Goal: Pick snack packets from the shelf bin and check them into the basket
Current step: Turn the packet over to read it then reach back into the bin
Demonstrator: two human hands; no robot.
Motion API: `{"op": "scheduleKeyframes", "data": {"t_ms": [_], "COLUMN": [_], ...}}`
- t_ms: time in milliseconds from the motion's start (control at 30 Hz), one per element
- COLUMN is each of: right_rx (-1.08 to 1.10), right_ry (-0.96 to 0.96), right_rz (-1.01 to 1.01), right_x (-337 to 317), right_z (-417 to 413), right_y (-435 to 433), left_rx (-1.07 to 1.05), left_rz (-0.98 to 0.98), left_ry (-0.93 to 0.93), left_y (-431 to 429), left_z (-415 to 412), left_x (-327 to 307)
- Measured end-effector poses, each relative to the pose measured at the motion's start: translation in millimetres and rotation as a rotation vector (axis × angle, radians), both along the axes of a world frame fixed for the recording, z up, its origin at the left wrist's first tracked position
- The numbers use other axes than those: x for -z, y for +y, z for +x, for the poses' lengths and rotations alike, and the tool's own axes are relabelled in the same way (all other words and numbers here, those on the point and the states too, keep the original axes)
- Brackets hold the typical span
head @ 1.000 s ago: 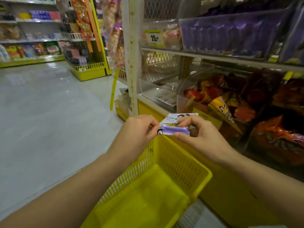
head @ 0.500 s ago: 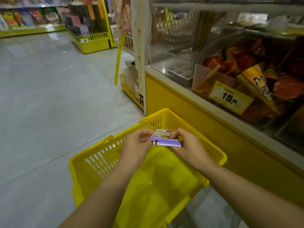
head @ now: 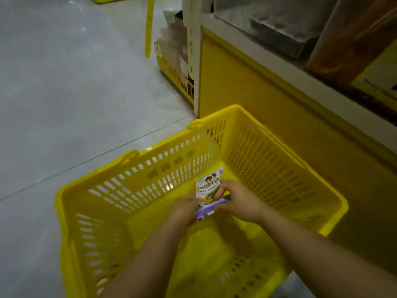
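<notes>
A small white and purple snack packet is held between both hands inside the yellow basket, below its rim. My left hand pinches the packet's lower left edge. My right hand grips its right side, fingers curled round it. The basket stands on the floor and nothing else shows in it. The shelf bin of snacks sits at the upper right, mostly out of frame.
The yellow shelf base runs along the basket's right side. A low yellow wire rack with goods stands at the shelf's end. Grey tiled floor spreads to the left.
Both hands have carried the packet down from shelf height into the basket. The packet has turned more upright, and my view has tilted down.
</notes>
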State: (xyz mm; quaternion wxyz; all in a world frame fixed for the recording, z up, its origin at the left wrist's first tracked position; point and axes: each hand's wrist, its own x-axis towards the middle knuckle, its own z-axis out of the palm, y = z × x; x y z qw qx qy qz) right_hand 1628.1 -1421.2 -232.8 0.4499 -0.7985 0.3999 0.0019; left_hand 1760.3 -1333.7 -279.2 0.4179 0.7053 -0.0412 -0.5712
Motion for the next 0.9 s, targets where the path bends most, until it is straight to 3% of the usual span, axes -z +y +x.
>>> {"op": "scheduleKeyframes", "data": {"t_ms": [67,200,300,367,467,567,700,900], "right_rx": [-0.038,-0.191,-0.337,-0.377,-0.363,-0.302,-0.24,-0.132], "right_ry": [0.096,0.307,0.414,0.443,0.414,0.442,0.42,0.25], "right_rz": [0.006,0.056,0.138,0.149,0.175,0.116,-0.015,-0.321], "right_x": [9,19,26,30,33,21,-16,-137], "right_z": [0,-7,-5,-2,-2,-8,-22,-51], "right_y": [-11,-33,-32,-30,-34,-37,-33,-9], "left_rx": [0.049,-0.055,0.053,0.283,0.87,1.123,1.019,0.702], "left_rz": [0.02,0.007,-0.036,-0.078,0.044,0.193,0.115,-0.354], "left_ry": [-0.042,0.068,-0.097,-0.36,-0.739,-0.783,-0.762,-0.898], "left_y": [-1,-5,-12,-11,-7,-6,-15,-19], "left_z": [1,-1,-9,-14,-18,-19,-16,-31], "left_x": [19,37,45,53,57,50,10,-121]}}
